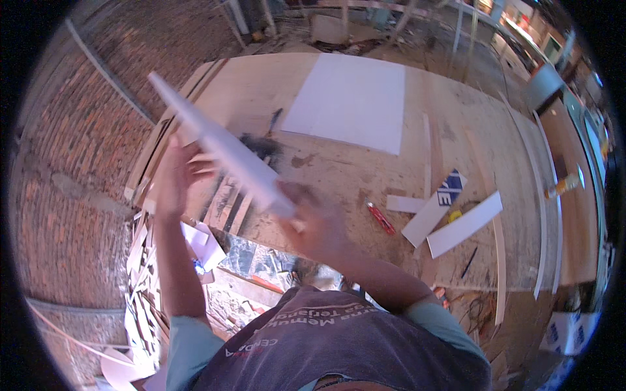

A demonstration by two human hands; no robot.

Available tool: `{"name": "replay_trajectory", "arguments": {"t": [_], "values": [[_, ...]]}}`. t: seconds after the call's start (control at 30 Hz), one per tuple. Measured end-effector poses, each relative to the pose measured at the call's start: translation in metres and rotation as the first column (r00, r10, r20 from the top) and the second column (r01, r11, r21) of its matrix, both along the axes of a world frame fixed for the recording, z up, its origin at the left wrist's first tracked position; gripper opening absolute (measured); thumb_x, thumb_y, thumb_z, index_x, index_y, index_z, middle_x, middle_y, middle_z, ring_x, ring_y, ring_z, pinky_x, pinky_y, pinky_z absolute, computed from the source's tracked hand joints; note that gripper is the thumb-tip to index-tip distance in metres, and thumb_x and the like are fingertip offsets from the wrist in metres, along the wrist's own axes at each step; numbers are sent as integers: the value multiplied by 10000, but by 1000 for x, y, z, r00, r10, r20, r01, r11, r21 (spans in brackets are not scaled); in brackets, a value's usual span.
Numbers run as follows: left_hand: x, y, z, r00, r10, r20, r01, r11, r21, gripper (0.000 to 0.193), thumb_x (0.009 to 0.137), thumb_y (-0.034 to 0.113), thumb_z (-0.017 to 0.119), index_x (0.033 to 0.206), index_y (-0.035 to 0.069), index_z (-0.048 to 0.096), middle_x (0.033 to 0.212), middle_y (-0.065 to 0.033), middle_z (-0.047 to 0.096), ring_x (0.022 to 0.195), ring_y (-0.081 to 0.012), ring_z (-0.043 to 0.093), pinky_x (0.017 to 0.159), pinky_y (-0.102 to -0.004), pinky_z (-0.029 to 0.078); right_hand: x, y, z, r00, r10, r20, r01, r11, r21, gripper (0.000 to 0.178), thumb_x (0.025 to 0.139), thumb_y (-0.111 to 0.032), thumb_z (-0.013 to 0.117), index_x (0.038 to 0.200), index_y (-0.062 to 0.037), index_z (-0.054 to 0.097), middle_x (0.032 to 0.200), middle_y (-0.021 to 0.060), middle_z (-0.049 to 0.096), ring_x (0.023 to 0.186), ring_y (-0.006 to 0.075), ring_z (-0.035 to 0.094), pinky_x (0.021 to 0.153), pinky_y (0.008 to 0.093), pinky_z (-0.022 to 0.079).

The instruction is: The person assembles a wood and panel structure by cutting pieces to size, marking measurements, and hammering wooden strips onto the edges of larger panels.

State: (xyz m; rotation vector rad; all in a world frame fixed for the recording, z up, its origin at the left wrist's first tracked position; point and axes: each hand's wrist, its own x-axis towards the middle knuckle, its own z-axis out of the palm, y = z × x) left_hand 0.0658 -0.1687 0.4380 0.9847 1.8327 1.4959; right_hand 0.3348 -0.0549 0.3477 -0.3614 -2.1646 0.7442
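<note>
A long white board [228,146] is held up at a slant over the left part of the workbench, slightly smeared by motion. My right hand [314,225] grips its lower, nearer end. Beside its left edge, my left hand [181,174] has its fingers apart; whether they touch the board I cannot tell. A larger white sheet [355,101] lies flat at the far middle of the bench. To the right of my right hand lies a red utility knife [380,217].
On the wooden workbench [326,176] lie white strips [464,225], a strip with blue print [435,207], a small yellow object [454,216] and a thin dark pen-like tool [469,262]. Offcuts [145,293] pile up at lower left, below a brick wall [72,143].
</note>
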Motion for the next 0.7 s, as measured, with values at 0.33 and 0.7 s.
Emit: {"name": "replay_trajectory", "arguments": {"t": [0.33,0.7], "values": [[-118,27,-314,784,293,548,-203,954,-220,834,937,727,503,1452,74,451,1107,-144,645,914,-252,633,823,-400,528,-25,66,4,934,-290,-209,167,870,-463,291,883,-128,783,1123,16,703,1045,74,727,929,136,660,812,301,526],[-124,98,-399,438,359,824,-108,931,-348,1085,782,885,545,1292,-73,549,1051,-164,668,795,-267,678,667,-370,559,-72,26,47,763,-549,-341,367,802,-471,339,877,-142,794,1132,37,662,1018,72,703,901,151,656,807,299,522]]}}
